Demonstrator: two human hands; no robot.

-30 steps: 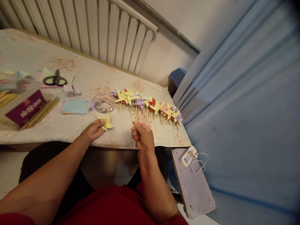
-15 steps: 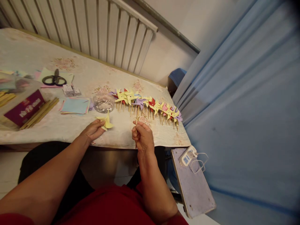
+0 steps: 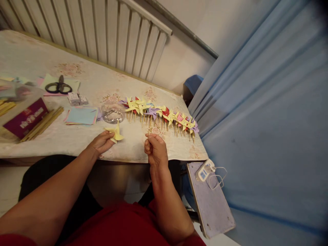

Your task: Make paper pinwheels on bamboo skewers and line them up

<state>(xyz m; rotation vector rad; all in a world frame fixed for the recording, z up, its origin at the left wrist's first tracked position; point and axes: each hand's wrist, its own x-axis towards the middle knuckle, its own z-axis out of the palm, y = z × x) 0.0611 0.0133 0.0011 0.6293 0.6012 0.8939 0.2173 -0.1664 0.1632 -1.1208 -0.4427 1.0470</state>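
Observation:
My left hand (image 3: 103,141) pinches a yellow paper pinwheel head (image 3: 117,134) just above the near part of the table. Over the table's front edge, my right hand (image 3: 156,147) is closed around a thin wooden stick, mostly hidden by the fingers. The two hands are apart. Beyond them, finished pinwheels (image 3: 153,112) in yellow, purple, red and pink lie in a row on their sticks. A clear round dish (image 3: 112,113) of small shiny pins sits just past the yellow pinwheel head.
Left on the flowered tablecloth (image 3: 97,78) lie a paper stack (image 3: 82,116), small boxes (image 3: 77,99), black-handled scissors (image 3: 59,87) and a bundle of wooden sticks (image 3: 42,124) beside a purple card (image 3: 27,118). A low stool (image 3: 215,208) with a power strip (image 3: 205,171) and a blue curtain (image 3: 269,136) flank the right.
Both hands stay almost in place. The stick's upper end, which showed above my right fingers, is now barely visible.

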